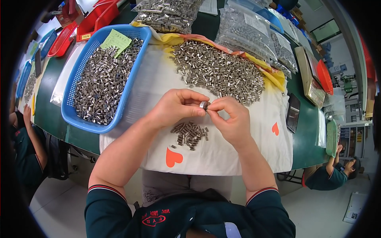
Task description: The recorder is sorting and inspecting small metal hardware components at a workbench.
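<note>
My left hand [179, 105] pinches a small round metal piece [204, 105], like a thick ring or disc, between thumb and fingers. Right beside it, the thumb and forefinger of my right hand [232, 119] are pressed together at the piece's edge; whatever they hold is too small to make out. Below my hands, a small pile of short metal cylinders [190, 134] lies on the white cloth [254, 150]. Beyond them spreads a much larger heap of metal cylinders [218, 67].
At the left stands a blue basket [68, 104] full of cylinders, with a green paper slip [116, 41] on top. Clear bags of metal parts [246, 33] line the back. A dark phone-like slab [293, 113] lies at the right. Other people [328, 174] sit at both sides.
</note>
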`<state>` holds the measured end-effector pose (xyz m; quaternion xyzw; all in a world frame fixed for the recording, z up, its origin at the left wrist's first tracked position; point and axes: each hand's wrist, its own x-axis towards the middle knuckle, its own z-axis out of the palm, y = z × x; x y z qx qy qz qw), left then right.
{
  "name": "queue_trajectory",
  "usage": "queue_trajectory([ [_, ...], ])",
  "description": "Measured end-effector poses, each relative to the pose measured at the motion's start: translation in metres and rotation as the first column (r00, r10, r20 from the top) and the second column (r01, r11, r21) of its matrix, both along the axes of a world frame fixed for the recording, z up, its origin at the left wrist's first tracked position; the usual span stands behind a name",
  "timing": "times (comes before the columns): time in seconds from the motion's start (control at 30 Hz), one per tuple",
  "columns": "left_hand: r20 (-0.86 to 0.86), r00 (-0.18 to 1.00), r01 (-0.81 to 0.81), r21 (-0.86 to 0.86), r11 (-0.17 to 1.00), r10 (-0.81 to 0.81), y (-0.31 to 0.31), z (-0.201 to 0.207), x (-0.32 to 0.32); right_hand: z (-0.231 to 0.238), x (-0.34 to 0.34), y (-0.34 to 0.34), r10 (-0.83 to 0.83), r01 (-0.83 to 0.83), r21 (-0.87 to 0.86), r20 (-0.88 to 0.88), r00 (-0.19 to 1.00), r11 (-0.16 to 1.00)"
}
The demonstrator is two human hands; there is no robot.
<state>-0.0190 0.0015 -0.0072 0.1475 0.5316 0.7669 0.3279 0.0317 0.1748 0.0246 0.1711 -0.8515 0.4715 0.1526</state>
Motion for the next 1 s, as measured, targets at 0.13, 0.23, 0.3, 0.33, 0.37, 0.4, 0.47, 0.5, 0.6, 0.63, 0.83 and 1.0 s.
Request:
queue_trajectory([
  [0.13, -0.002, 1.0, -0.015, -0.033, 0.999, 0.015, 0.0, 0.0, 0.0, -0.004, 0.0, -0.004, -0.025, 0.048, 0.131, -0.17, 0.985, 0.99],
  [0.23, 0.003, 1.0, -0.023, -0.048, 0.999, 0.023, 0.0, 0.001, 0.001, -0.006, -0.001, -0.004, -0.005, 0.033, 0.144, -0.192, 0.981, 0.989],
  [0.3, 0.015, 1.0, -0.025, -0.056, 0.998, 0.026, 0.0, 0.003, 0.001, -0.006, -0.001, -0.004, 0.013, 0.048, 0.24, -0.245, 0.969, 0.97],
  [0.33, 0.02, 0.999, -0.035, -0.07, 0.997, 0.036, 0.0, 0.003, 0.001, -0.007, -0.001, -0.004, 0.01, 0.049, 0.239, -0.243, 0.97, 0.97],
  [0.37, 0.025, 0.999, -0.045, -0.083, 0.996, 0.047, 0.0, 0.003, 0.002, -0.007, -0.001, -0.004, 0.01, 0.041, 0.223, -0.222, 0.975, 0.974],
  [0.4, 0.027, 0.999, -0.044, -0.085, 0.995, 0.046, 0.0, 0.004, 0.002, -0.008, -0.001, -0.004, 0.01, 0.033, 0.207, -0.2, 0.98, 0.978],
  [0.47, 0.005, 0.999, -0.04, -0.137, 0.99, 0.041, 0.001, 0.006, 0.002, -0.01, -0.001, -0.003, 0.005, 0.043, 0.218, -0.213, 0.977, 0.975],
  [0.5, 0.005, 0.999, -0.039, -0.137, 0.99, 0.04, 0.001, 0.006, 0.002, -0.011, 0.0, -0.003, 0.002, 0.051, 0.229, -0.226, 0.974, 0.972],
  [0.6, -0.041, 0.999, -0.038, -0.167, 0.985, 0.031, 0.0, 0.004, 0.002, -0.008, 0.002, -0.003, -0.017, 0.033, 0.141, -0.116, 0.993, 0.989],
  [0.63, -0.023, 0.999, -0.032, -0.14, 0.99, 0.029, -0.001, 0.003, 0.001, -0.008, 0.002, -0.003, -0.017, 0.033, 0.139, -0.116, 0.993, 0.99],
  [0.83, -0.053, 0.998, -0.035, -0.105, 0.994, 0.029, 0.0, 0.005, 0.002, -0.007, 0.001, 0.001, -0.033, 0.033, -0.016, 0.014, 0.999, 0.999],
  [1.0, -0.062, 0.998, -0.001, -0.153, 0.988, -0.009, -0.001, 0.004, 0.002, 0.0, -0.002, 0.012, 0.046, -0.017, -0.094, 0.317, 0.947, 0.995],
])
